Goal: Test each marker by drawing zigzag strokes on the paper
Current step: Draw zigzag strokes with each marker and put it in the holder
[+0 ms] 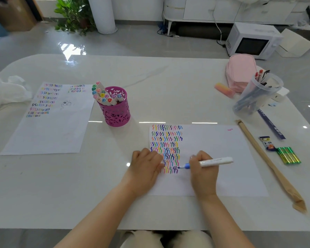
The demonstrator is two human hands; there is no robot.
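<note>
Two sheets on white tabletop point(150, 83). Far left: crumpled white plastic point(7, 92). Next: used sheet point(48, 136), rows of coloured zigzags across upper part, small face doodle beside them. Then magenta cut-out cup point(117, 113), upright, packed with capped markers point(104, 95) leaning left. Centre front: left hand point(145, 167) resting on left edge of paper point(222, 145), fingers loosely bent, grasping nothing, covering part of lower zigzag rows. Multicolour zigzag block down paper's left part; small pink mark near top right corner. Right hand point(204, 172) on paper, fingers clenched round white marker point(217, 161), blue tip touching paper at right end of bottom row, barrel pointing right. Right side: pink-orange block point(224, 90) just beside pink pouch point(240, 72), clear cup of pens point(258, 93), small packet point(267, 143), long wooden stick point(268, 163) diagonal beside paper, blue ruler point(272, 127), green-gold pack point(289, 155).
</note>
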